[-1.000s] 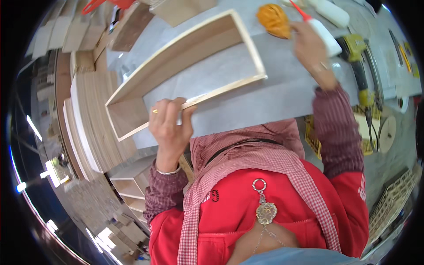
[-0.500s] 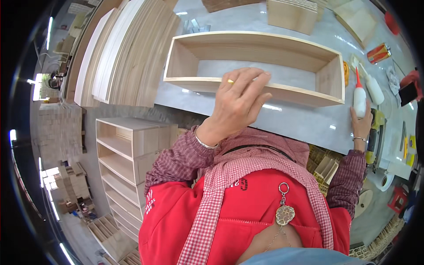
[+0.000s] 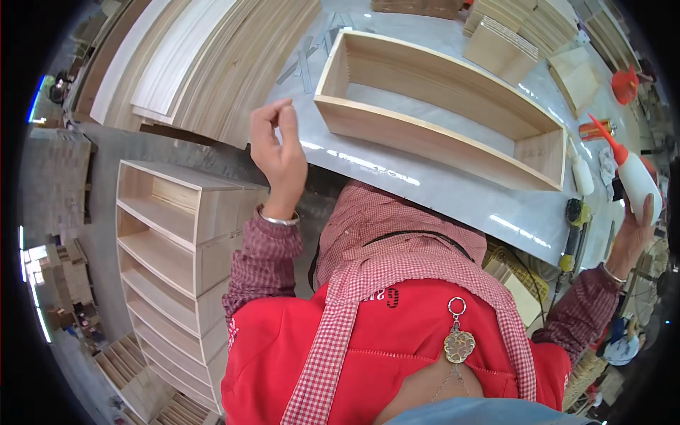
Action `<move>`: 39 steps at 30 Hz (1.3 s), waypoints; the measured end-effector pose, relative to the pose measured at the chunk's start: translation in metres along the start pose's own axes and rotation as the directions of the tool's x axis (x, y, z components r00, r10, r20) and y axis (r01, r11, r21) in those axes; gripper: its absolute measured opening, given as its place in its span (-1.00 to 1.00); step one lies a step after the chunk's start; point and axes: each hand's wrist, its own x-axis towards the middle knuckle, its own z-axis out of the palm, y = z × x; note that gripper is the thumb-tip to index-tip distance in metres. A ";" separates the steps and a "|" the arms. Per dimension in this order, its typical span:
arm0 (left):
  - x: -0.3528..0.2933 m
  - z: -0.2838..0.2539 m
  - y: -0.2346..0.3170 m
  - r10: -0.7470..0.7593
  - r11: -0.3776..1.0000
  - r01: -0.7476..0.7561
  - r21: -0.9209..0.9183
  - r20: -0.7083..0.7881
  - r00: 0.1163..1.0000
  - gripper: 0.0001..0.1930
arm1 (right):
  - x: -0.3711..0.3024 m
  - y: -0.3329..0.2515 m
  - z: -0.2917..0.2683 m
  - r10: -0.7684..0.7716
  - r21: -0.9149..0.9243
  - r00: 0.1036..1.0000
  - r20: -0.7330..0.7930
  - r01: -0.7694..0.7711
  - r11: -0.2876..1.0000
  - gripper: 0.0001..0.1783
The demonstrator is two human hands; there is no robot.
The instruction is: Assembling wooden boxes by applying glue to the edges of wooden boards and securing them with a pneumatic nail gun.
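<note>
Raised above the table's near edge is my left hand (image 3: pixel 278 156), its fingers loosely curled and its thumb apart from them. Nothing shows in it. To its right, a long rectangular wooden frame (image 3: pixel 432 134) rests on the grey-white tabletop (image 3: pixel 397 170), which shows through the frame. Out at the far right, my right hand (image 3: pixel 634 237) grips a white squeeze bottle (image 3: pixel 639 184) with a red pointed nozzle. The bottle is tilted, its nozzle pointing up and to the left.
Stacked boards (image 3: pixel 219 64) fill the far left. A tall wooden shelf unit (image 3: pixel 163 248) stands on the floor at left. Small panels (image 3: pixel 499 53), metal strips (image 3: pixel 304 67), another white bottle (image 3: pixel 582 173) and a yellow-black tool (image 3: pixel 572 234) lie around the frame.
My left hand has come off the frame's near side and moved left. My right hand has lifted the squeeze bottle and carried it right. The view has shifted, and the frame appears angled.
</note>
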 end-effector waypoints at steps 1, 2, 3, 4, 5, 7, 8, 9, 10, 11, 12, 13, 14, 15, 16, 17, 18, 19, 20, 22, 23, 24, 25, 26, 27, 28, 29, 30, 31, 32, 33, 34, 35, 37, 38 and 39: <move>0.001 -0.002 -0.012 -0.158 0.986 0.156 -0.063 -0.035 0.987 -0.90 | -0.004 -0.009 0.027 0.125 0.248 0.979 0.158 -0.162 0.955 -0.48; 0.001 -0.005 -0.024 -0.177 0.982 0.174 -0.070 -0.047 0.983 -0.90 | -0.006 -0.012 0.049 0.186 0.308 0.957 0.225 -0.251 0.918 -0.46; 0.002 -0.005 -0.037 -0.198 0.979 0.197 -0.057 -0.021 0.980 -0.91 | -0.008 -0.013 0.072 0.241 0.362 0.926 0.290 -0.339 0.868 -0.45; 0.003 -0.003 -0.051 -0.218 0.975 0.218 -0.046 0.009 0.976 -0.91 | -0.017 -0.018 0.109 0.215 0.343 0.952 0.219 -0.282 0.896 -0.44; 0.004 -0.001 -0.063 -0.236 0.971 0.237 -0.034 0.039 0.971 -0.90 | -0.024 -0.022 0.136 0.228 0.330 0.938 0.261 -0.309 0.892 -0.43; -0.002 -0.006 -0.085 -0.285 0.958 0.286 -0.014 0.043 0.958 -0.88 | -0.037 -0.023 0.190 0.239 0.280 0.893 0.382 -0.358 0.891 -0.42; -0.002 -0.004 -0.093 -0.259 0.966 0.259 0.017 0.041 0.965 -0.87 | -0.042 -0.026 0.209 0.230 0.249 0.872 0.432 -0.360 0.899 -0.42; -0.003 -0.002 -0.100 -0.235 0.971 0.233 0.048 0.041 0.971 -0.85 | -0.049 -0.030 0.227 0.233 0.230 0.870 0.435 -0.358 0.905 -0.42; -0.004 0.000 -0.107 -0.208 0.976 0.204 0.080 0.042 0.977 -0.84 | -0.055 -0.031 0.242 0.255 0.187 0.839 0.480 -0.382 0.905 -0.41; -0.007 0.000 -0.112 -0.181 0.978 0.175 0.113 0.045 0.982 -0.82 | -0.060 -0.032 0.255 0.279 0.143 0.806 0.523 -0.405 0.903 -0.39; -0.008 0.000 -0.115 -0.194 0.976 0.189 0.108 0.042 0.980 -0.82 | -0.063 -0.031 0.265 0.283 0.128 0.802 0.526 -0.404 0.906 -0.39; -0.010 -0.001 -0.117 -0.193 0.977 0.189 0.095 0.039 0.980 -0.81 | -0.066 -0.029 0.274 0.290 0.104 0.778 0.557 -0.412 0.905 -0.39; -0.008 -0.001 -0.118 -0.189 0.979 0.186 0.081 0.035 0.981 -0.80 | -0.068 -0.026 0.282 0.294 0.083 0.755 0.586 -0.417 0.905 -0.39; -0.007 -0.002 -0.118 -0.185 0.981 0.182 0.067 0.032 0.982 -0.79 | -0.070 -0.024 0.289 0.299 0.062 0.731 0.613 -0.423 0.904 -0.38; -0.006 -0.002 -0.118 -0.180 0.983 0.178 0.053 0.030 0.983 -0.78 | -0.071 -0.023 0.293 0.305 0.042 0.706 0.639 -0.428 0.903 -0.38; -0.006 -0.003 -0.118 -0.188 0.981 0.187 0.051 0.027 0.982 -0.78 | -0.072 -0.022 0.297 0.309 0.033 0.702 0.642 -0.427 0.903 -0.38; -0.006 -0.004 -0.117 -0.186 0.981 0.184 0.059 0.037 0.982 -0.77 | -0.073 -0.022 0.301 0.309 0.007 0.687 0.658 -0.416 0.909 -0.38; -0.005 -0.004 -0.116 -0.183 0.982 0.180 0.066 0.048 0.982 -0.76 | -0.074 -0.021 0.303 0.310 -0.018 0.672 0.672 -0.404 0.915 -0.39; -0.005 -0.004 -0.115 -0.179 0.982 0.174 0.073 0.060 0.982 -0.76 | -0.074 -0.021 0.305 0.312 -0.042 0.658 0.686 -0.391 0.919 -0.39; -0.005 -0.005 -0.114 -0.180 0.982 0.174 0.078 0.073 0.981 -0.75 | -0.076 -0.021 0.309 0.316 -0.071 0.642 0.699 -0.378 0.923 -0.39; -0.006 -0.006 -0.114 -0.179 0.982 0.173 0.073 0.070 0.981 -0.77 | -0.077 -0.021 0.310 0.311 -0.076 0.640 0.703 -0.367 0.927 -0.39; -0.006 -0.006 -0.114 -0.177 0.983 0.173 0.069 0.068 0.982 -0.78 | -0.079 -0.022 0.311 0.305 -0.081 0.638 0.707 -0.356 0.931 -0.38; -0.006 -0.007 -0.114 -0.176 0.983 0.171 0.065 0.066 0.982 -0.80 | -0.080 -0.023 0.312 0.300 -0.085 0.636 0.711 -0.345 0.935 -0.38; -0.006 -0.007 -0.115 -0.174 0.984 0.170 0.061 0.065 0.983 -0.81 | -0.080 -0.023 0.312 0.294 -0.089 0.634 0.715 -0.335 0.938 -0.38; -0.006 -0.006 -0.115 -0.177 0.983 0.173 0.059 0.065 0.982 -0.81 | -0.080 -0.022 0.312 0.296 -0.092 0.634 0.715 -0.335 0.938 -0.38; -0.005 -0.005 -0.114 -0.187 0.982 0.186 0.032 0.051 0.981 -0.85 | -0.080 -0.021 0.312 0.294 -0.096 0.634 0.715 -0.327 0.940 -0.38; -0.004 -0.004 -0.113 -0.198 0.980 0.198 0.005 0.036 0.980 -0.88 | -0.080 -0.020 0.311 0.291 -0.100 0.635 0.715 -0.319 0.942 -0.38; -0.004 -0.002 -0.112 -0.209 0.978 0.209 -0.021 0.022 0.978 -0.91 | -0.080 -0.019 0.310 0.289 -0.104 0.636 0.716 -0.312 0.944 -0.38; -0.004 -0.002 -0.113 -0.220 0.974 0.220 -0.048 0.008 0.975 -0.92 | -0.080 -0.018 0.310 0.286 -0.108 0.636 0.717 -0.304 0.947 -0.39; -0.004 -0.002 -0.113 -0.222 0.974 0.222 -0.048 0.008 0.975 -0.92 | -0.080 -0.018 0.311 0.287 -0.109 0.635 0.717 -0.304 0.946 -0.39; -0.004 -0.001 -0.113 -0.220 0.974 0.220 -0.046 0.002 0.975 -0.94 | -0.080 -0.018 0.311 0.285 -0.111 0.638 0.715 -0.298 0.948 -0.39; -0.004 -0.001 -0.113 -0.219 0.975 0.219 -0.044 -0.003 0.976 -0.93 | -0.080 -0.018 0.311 0.282 -0.114 0.641 0.714 -0.292 0.950 -0.38; -0.003 0.000 -0.113 -0.218 0.975 0.217 -0.042 -0.009 0.976 -0.90 | -0.080 -0.018 0.311 0.280 -0.116 0.643 0.712 -0.286 0.951 -0.38; -0.003 0.000 -0.114 -0.216 0.976 0.215 -0.039 -0.014 0.976 -0.86 | -0.079 -0.018 0.311 0.278 -0.118 0.647 0.710 -0.280 0.953 -0.38; -0.002 -0.001 -0.114 -0.215 0.976 0.215 -0.030 0.001 0.977 -0.85 | -0.079 -0.018 0.311 0.272 -0.114 0.649 0.710 -0.276 0.955 -0.38; -0.002 -0.002 -0.113 -0.213 0.977 0.213 -0.020 0.016 0.977 -0.84 | -0.079 -0.017 0.312 0.266 -0.109 0.652 0.709 -0.272 0.956 -0.39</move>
